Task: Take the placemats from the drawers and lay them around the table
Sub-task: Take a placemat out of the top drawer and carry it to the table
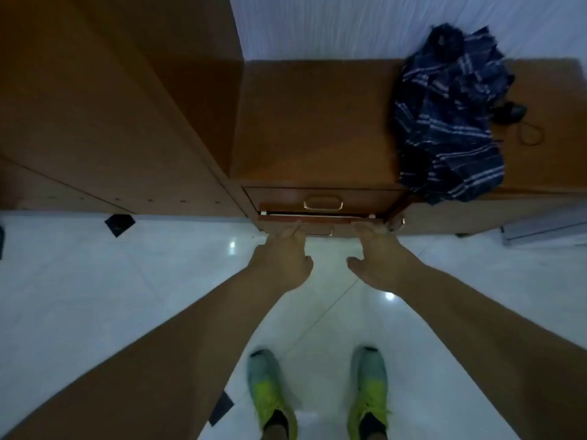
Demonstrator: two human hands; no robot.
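Note:
A low wooden cabinet (317, 128) stands against the wall. Its top drawer (324, 196) has a brass handle and is closed. The second drawer (317, 218) below it is out by a narrow gap, and its inside is too dark to see. My left hand (282, 260) has its fingertips on the left part of that drawer's front edge, thumb spread apart. My right hand (378, 258) touches the right part of the same edge in the same way. No placemat is in view.
A tall wooden wardrobe (111, 106) fills the left side. A dark blue striped cloth (451, 122) lies on the cabinet top at the right, hanging over the edge, with a black cord (530, 131) beside it. My feet in green shoes (273, 395) stand on white floor tiles.

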